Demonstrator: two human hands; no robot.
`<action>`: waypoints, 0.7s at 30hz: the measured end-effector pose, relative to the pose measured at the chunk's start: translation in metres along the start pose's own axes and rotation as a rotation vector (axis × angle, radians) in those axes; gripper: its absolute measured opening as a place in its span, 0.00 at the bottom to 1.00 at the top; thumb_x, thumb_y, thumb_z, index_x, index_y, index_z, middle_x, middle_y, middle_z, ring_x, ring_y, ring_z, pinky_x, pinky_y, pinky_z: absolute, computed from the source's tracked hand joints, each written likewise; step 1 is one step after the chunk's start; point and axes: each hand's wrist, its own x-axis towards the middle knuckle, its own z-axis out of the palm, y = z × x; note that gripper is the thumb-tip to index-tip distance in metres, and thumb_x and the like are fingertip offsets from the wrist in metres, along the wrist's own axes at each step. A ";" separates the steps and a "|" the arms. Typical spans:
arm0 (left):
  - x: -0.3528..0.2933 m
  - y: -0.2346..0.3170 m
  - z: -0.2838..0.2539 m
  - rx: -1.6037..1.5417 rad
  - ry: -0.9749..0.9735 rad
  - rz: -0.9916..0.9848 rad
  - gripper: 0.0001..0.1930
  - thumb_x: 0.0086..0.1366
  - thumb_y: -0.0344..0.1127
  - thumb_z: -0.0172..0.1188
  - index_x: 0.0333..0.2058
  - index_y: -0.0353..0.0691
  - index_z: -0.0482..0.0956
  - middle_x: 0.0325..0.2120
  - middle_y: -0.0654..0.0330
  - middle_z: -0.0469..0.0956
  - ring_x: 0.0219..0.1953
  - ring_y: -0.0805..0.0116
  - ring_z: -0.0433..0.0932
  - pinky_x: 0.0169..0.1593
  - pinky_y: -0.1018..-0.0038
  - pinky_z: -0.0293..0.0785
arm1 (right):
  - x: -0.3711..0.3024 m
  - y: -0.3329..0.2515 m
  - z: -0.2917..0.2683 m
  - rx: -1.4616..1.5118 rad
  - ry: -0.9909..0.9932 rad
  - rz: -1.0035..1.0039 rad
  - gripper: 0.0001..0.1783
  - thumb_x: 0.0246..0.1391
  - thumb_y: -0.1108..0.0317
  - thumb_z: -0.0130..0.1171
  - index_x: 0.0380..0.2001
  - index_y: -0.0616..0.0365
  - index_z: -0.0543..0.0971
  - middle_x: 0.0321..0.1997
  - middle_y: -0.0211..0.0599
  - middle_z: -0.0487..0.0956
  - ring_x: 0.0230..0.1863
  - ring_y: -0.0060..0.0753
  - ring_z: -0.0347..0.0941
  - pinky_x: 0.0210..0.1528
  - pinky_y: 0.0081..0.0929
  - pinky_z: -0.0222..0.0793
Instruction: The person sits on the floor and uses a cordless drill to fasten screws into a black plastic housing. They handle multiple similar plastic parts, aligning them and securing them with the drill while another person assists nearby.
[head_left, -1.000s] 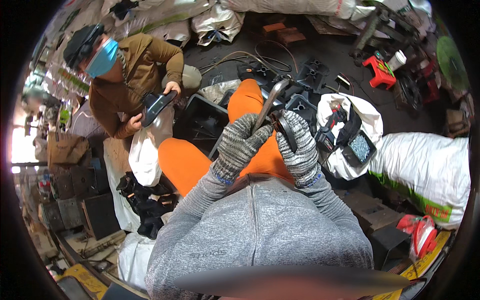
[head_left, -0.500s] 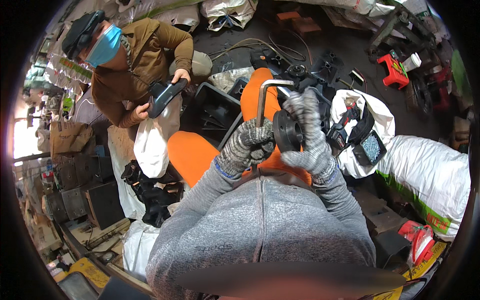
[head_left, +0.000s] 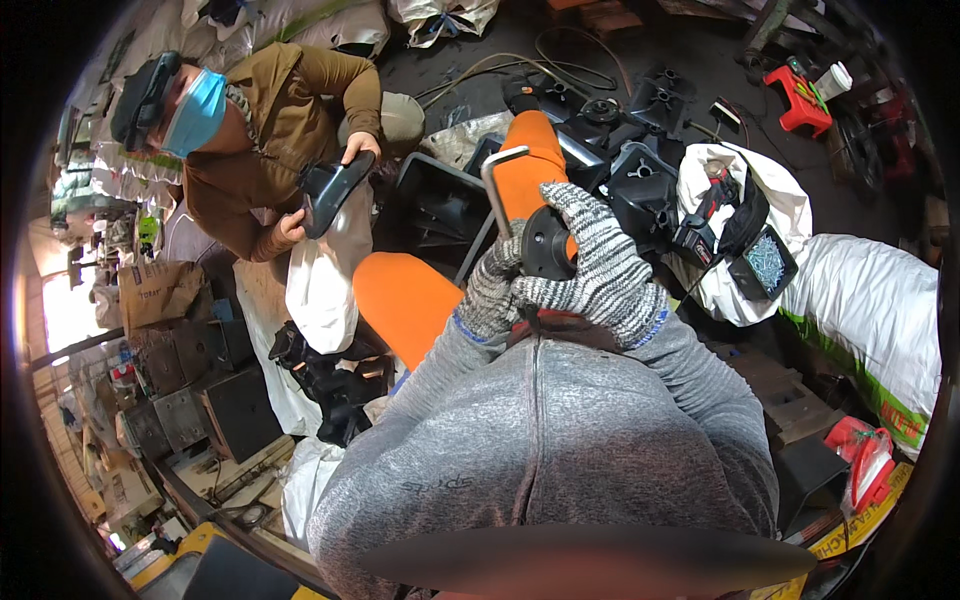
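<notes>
My left hand (head_left: 490,292), in a grey striped knit glove, is closed round the lower shaft of a metal L-shaped hex key (head_left: 494,192), whose bent end points up and right. Beside it, my right hand (head_left: 608,268), gloved alike, grips a thick black round flange (head_left: 541,246) with small holes in its face. Thumb and fingers wrap the flange's right side, and its left edge sits against my left hand. Both hands are in front of my grey jacket, over my orange-clad legs. The lower end of the hex key is hidden in the left glove.
At the left a co-worker (head_left: 285,130) holds a black moulded part (head_left: 336,192). Black bins (head_left: 432,205) and black plastic parts (head_left: 640,190) lie ahead. To the right, a white sack (head_left: 790,190) bears a power tool (head_left: 700,225) and a box of screws (head_left: 765,262). A red stool (head_left: 797,100) stands farther off.
My right hand has turned and closed more firmly round the flange, bringing it left against my left hand. The hex key has tilted leftward. The whole view has shifted slightly.
</notes>
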 end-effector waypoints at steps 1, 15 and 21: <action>0.000 -0.002 0.004 0.050 -0.021 0.055 0.21 0.64 0.39 0.64 0.50 0.31 0.75 0.45 0.49 0.79 0.46 0.61 0.82 0.49 0.69 0.83 | -0.004 -0.002 0.002 0.095 0.028 0.053 0.58 0.33 0.45 0.79 0.63 0.62 0.65 0.63 0.53 0.67 0.65 0.52 0.66 0.68 0.42 0.61; 0.012 0.018 -0.007 -0.275 -0.234 -0.433 0.21 0.64 0.32 0.60 0.54 0.30 0.72 0.43 0.48 0.80 0.45 0.58 0.82 0.47 0.69 0.84 | -0.011 0.030 0.008 0.304 0.080 -0.205 0.57 0.30 0.51 0.82 0.64 0.56 0.65 0.64 0.48 0.68 0.66 0.49 0.65 0.67 0.42 0.63; 0.009 0.011 0.007 -0.190 -0.117 -0.336 0.20 0.65 0.34 0.61 0.53 0.31 0.72 0.43 0.52 0.79 0.44 0.64 0.81 0.43 0.72 0.83 | -0.001 0.048 0.000 0.206 0.084 -0.384 0.53 0.33 0.50 0.81 0.62 0.56 0.67 0.65 0.48 0.68 0.68 0.50 0.62 0.70 0.44 0.56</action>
